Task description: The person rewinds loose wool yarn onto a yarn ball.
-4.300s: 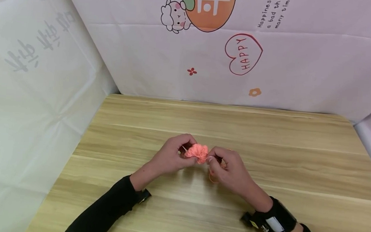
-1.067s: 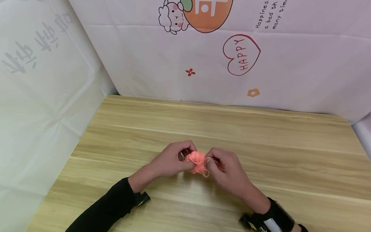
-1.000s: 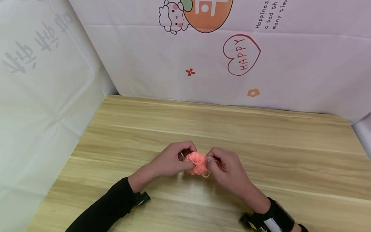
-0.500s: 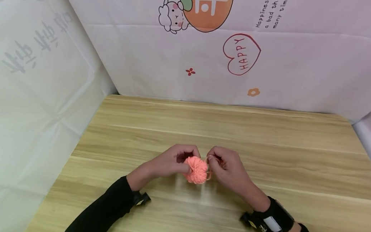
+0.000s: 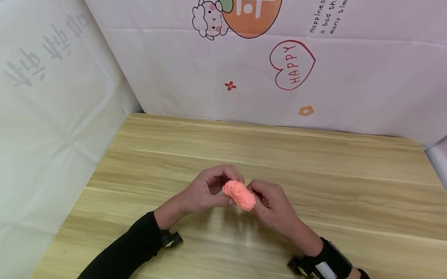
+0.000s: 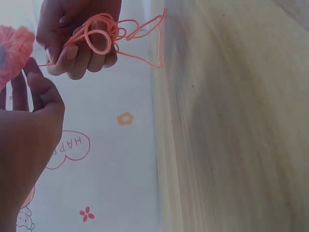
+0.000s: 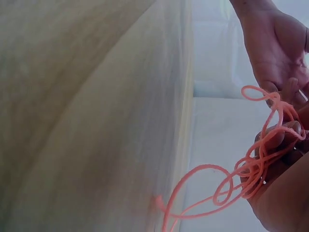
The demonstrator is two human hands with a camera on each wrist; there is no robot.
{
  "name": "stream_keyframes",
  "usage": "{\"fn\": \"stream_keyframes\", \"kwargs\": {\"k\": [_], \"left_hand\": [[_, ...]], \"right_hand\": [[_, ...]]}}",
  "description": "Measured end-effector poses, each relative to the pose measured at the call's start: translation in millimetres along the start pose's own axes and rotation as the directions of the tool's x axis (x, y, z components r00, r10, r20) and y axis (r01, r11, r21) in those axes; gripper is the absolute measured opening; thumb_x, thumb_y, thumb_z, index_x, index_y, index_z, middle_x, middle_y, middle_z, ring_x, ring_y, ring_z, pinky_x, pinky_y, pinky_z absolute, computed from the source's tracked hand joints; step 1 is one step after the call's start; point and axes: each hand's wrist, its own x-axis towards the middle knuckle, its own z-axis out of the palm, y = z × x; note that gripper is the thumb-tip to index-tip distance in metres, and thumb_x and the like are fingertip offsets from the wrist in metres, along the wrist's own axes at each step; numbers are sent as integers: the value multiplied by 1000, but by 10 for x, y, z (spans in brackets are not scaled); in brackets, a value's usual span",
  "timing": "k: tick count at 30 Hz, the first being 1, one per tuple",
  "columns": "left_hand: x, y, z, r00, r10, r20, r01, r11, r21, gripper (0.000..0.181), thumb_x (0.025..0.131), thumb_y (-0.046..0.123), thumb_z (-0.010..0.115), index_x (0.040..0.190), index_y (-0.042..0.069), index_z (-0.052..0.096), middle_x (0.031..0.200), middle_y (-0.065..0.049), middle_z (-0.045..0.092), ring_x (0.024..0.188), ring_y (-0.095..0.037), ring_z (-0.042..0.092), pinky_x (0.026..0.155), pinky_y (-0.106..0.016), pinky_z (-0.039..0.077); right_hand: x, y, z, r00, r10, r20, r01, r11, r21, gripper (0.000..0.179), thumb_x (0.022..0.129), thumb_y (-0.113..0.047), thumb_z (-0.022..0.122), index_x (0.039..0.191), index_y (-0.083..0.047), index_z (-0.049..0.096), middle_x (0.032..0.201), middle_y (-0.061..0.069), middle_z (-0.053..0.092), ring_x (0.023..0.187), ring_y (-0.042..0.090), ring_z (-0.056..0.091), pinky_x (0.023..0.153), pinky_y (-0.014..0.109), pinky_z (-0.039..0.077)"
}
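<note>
A small coral yarn ball (image 5: 240, 195) is held up over the table between the two hands, its long side slanting down to the right. My left hand (image 5: 204, 192) grips it at its left end, thumb in front and fingers behind. Close at its right end is my right hand (image 5: 279, 208), fingers curled. In the left wrist view a taut strand runs from the ball to the right hand's pinched fingertips. Loose yarn loops (image 7: 260, 154) hang from the right hand in the right wrist view, and the head view hides them.
Under the hands lies a wood-grain table (image 5: 160, 152). A white printed cloth (image 5: 165, 75) stands along its back edge, and another pale cloth (image 5: 51, 153) hangs at the left. Some trailing yarn reaches down to the tabletop in the wrist views.
The yarn ball has turned from a round face to a slanted oval and risen slightly toward the right hand. Loose yarn seen earlier beside the right fingers is now out of sight in the head view.
</note>
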Motion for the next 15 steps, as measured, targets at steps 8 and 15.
{"fn": "stream_keyframes", "kwargs": {"k": [8,15], "left_hand": [[20,23,11,978,18,-210,-18,1000,1,29,83,-14,65,106,-7,50,107,-12,54,93,-23,53,79,-28,49],[64,136,57,920,-36,-389,132,965,224,28,82,-13,66,104,-4,52,96,-11,55,84,-21,50,70,-28,45]], "right_hand": [[-58,202,81,998,-58,0,58,997,-50,30,89,8,53,78,-19,56,66,-9,46,54,2,38,47,18,32],[-107,345,120,997,-76,12,77,989,-129,28,90,1,55,74,-22,58,69,-17,50,54,0,38,47,15,30]]}}
